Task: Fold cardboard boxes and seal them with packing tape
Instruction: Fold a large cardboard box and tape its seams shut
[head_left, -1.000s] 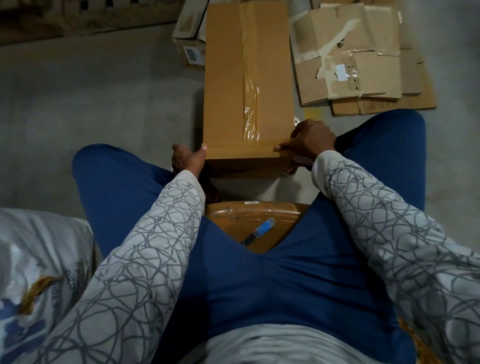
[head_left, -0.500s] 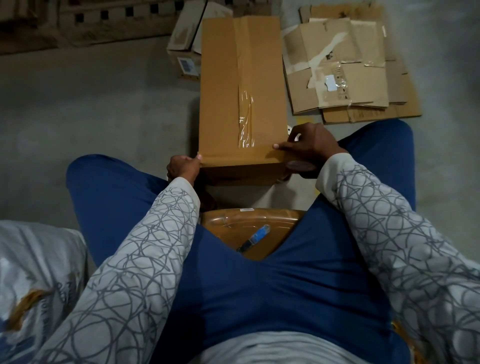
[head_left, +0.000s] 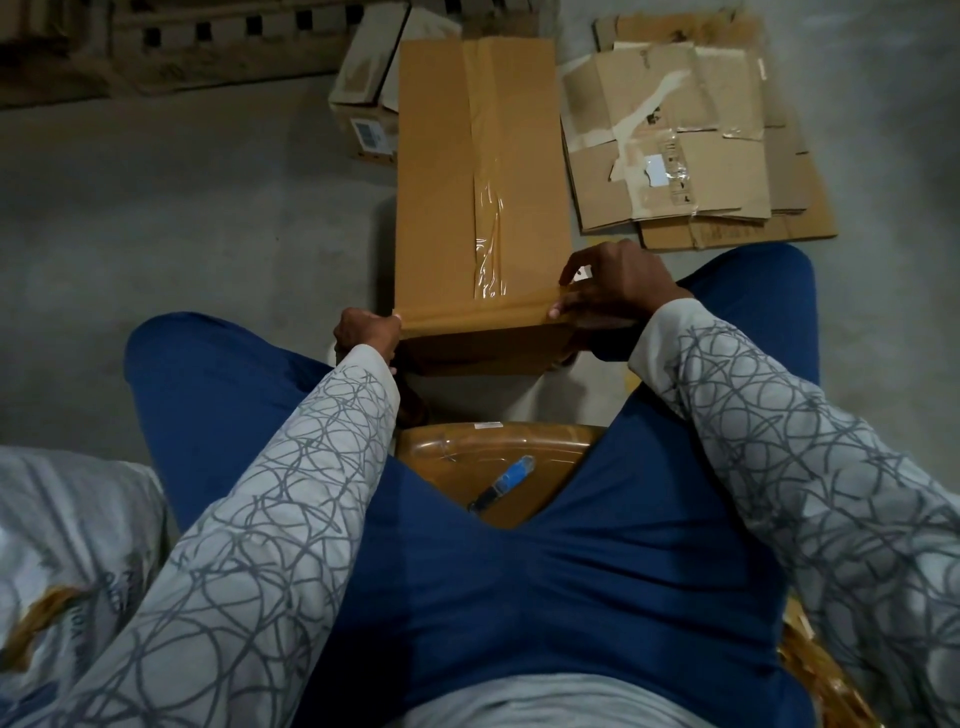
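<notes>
Blue trousers (head_left: 571, 597) are closest, with the person's knees spread wide to make room for the work. Between the legs is a brown plastic seat (head_left: 452, 452). A blue-handled tool (head_left: 506, 480) lies on it. I think it is a cutter, put there so it is easy to grab. A white sack (head_left: 67, 545) leans at the left.

Next comes the box (head_left: 441, 182). It stands on the floor (head_left: 182, 208) just past the seat, between the two knees, so both arms can reach it. A strip of brown tape (head_left: 478, 312) runs across the near edge of its top.

The left hand (head_left: 366, 332) curls round the near left corner of the box, with its thumb at the end of the tape. This looks like it stops that end from lifting. The right hand (head_left: 618, 286) is at the near right corner. Its fingers are bent and they pinch the tape, pulling it flat and tight. Something dark sits under this hand. It may be the tape roll, but I cannot tell.

A strip of clear tape (head_left: 488, 249) runs down the middle of the box top to hold the flaps shut. It is wrinkled near the brown strip.

Farther off, by the far right of the box, lies a pile of flat cardboard (head_left: 675, 156), maybe waiting to be folded. Small boxes (head_left: 363, 104) sit at the far left.
</notes>
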